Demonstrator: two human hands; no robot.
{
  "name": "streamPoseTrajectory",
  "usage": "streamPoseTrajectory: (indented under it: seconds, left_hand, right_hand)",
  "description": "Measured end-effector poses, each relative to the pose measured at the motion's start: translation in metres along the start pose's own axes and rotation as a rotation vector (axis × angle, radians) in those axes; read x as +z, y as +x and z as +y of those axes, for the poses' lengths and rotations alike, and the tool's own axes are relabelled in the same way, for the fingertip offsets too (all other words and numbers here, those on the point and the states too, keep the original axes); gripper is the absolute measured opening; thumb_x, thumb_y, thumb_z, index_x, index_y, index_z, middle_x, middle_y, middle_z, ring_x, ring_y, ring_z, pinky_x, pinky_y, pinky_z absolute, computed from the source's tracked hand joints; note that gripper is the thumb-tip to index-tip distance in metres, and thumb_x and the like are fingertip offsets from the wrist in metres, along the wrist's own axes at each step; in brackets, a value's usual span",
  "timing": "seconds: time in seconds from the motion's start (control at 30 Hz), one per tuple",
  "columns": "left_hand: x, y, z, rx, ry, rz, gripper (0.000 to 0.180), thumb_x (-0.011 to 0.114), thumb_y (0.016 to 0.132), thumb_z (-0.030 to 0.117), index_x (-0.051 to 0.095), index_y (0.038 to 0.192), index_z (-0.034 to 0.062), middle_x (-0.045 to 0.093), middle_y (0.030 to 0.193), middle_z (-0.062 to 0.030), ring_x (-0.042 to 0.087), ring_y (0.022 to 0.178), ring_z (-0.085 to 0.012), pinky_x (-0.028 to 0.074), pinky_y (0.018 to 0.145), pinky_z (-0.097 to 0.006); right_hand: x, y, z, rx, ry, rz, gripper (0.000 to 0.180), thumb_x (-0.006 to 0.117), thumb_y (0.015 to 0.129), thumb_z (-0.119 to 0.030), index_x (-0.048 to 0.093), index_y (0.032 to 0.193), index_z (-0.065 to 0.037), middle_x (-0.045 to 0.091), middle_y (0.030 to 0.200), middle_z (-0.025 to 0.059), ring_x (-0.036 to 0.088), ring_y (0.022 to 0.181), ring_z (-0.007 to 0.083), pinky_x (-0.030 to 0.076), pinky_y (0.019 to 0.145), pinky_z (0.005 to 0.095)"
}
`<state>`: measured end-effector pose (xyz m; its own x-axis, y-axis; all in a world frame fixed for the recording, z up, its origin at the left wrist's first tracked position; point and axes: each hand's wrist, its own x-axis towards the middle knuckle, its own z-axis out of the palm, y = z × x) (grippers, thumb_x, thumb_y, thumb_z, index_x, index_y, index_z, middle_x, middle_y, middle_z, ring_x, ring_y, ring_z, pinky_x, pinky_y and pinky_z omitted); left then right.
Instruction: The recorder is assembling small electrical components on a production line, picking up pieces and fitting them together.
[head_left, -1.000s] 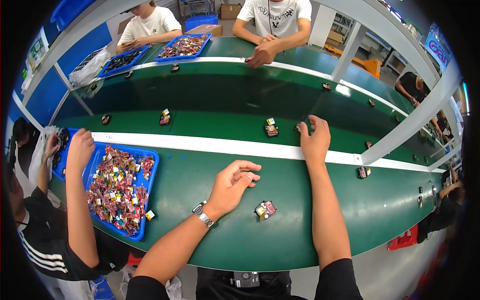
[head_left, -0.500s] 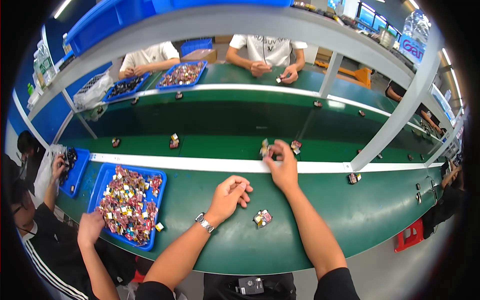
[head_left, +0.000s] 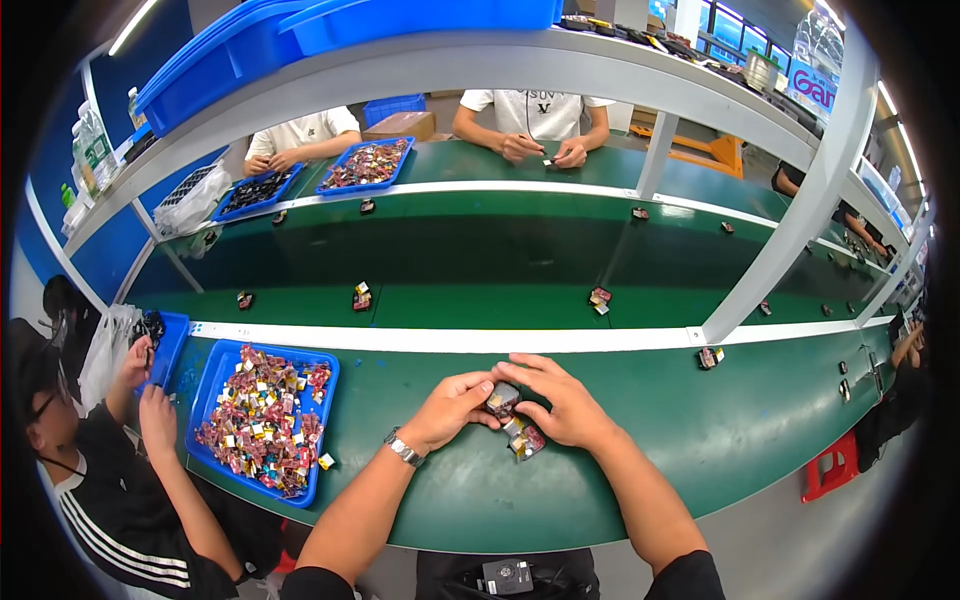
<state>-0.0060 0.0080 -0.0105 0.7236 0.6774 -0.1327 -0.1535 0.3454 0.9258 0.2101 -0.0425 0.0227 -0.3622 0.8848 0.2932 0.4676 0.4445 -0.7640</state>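
Observation:
My left hand (head_left: 452,408) and my right hand (head_left: 562,400) meet over the green worktable. Between their fingertips is a small dark grey, box-like part (head_left: 502,398), pinched by the left thumb and fingers, with the right fingers and thumb curled round its other side. Just below it on the table lies a small circuit-board assembly (head_left: 526,441) with reddish, yellow and white parts. The held part overlaps or touches its upper end; I cannot tell which. My fingers partly hide the held part.
A blue tray (head_left: 331,395) heaped with similar boards sits left, beside a co-worker (head_left: 100,490). Beyond the white rail (head_left: 450,340) runs a green belt with scattered assemblies, including one (head_left: 600,299). A grey shelf post (head_left: 770,245) stands right. Co-workers sit opposite.
My right hand has drawn back from the belt's edge to my left hand, which has moved slightly right. Both now hold the dark part. The co-worker's near hand has lifted from the tray.

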Motion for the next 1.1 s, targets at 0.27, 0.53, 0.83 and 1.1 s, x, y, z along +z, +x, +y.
streamPoseTrajectory:
  seconds: [0.27,0.53,0.83,1.1]
  left_hand:
    - [0.009,0.001,-0.003,0.085,-0.006,0.114,0.034,0.043,0.104,0.011,0.046,0.135,-0.0028,0.058,0.12,-0.0109,0.061,0.109,-0.0184,0.056,0.095,-0.035]
    - [0.009,0.001,-0.004,0.081,0.03,0.118,0.03,0.046,0.102,0.011,0.049,0.13,0.0014,0.058,0.122,-0.0098,0.06,0.112,-0.0181,0.054,0.096,-0.036]
    - [0.005,0.001,-0.007,0.113,-0.042,-0.01,0.035,0.052,0.098,0.003,0.046,0.132,0.0018,0.058,0.126,-0.0122,0.059,0.116,-0.0196,0.052,0.1,-0.036]
    - [0.008,0.002,-0.006,0.104,-0.011,-0.01,0.036,0.053,0.098,0.004,0.045,0.133,0.0019,0.059,0.124,-0.0119,0.059,0.115,-0.0186,0.052,0.099,-0.036]
  right_hand:
    - [0.002,0.0,0.006,-0.159,-0.194,0.103,0.026,0.075,0.076,-0.006,0.069,0.101,-0.01,0.053,0.135,0.0096,0.047,0.129,0.0312,0.045,0.103,0.042]
    - [0.01,0.0,0.013,-0.112,-0.153,0.08,0.012,0.073,0.08,-0.011,0.069,0.091,-0.008,0.055,0.132,0.0101,0.049,0.125,0.0311,0.046,0.101,0.0408]
    - [0.019,0.001,0.008,-0.021,-0.069,0.192,0.009,0.07,0.081,-0.011,0.071,0.089,-0.006,0.061,0.125,0.0092,0.054,0.118,0.0292,0.049,0.094,0.0388]
    - [0.016,-0.001,0.008,-0.02,-0.048,0.19,0.009,0.068,0.082,-0.012,0.071,0.088,-0.006,0.061,0.124,0.0089,0.054,0.117,0.0291,0.049,0.093,0.0381]
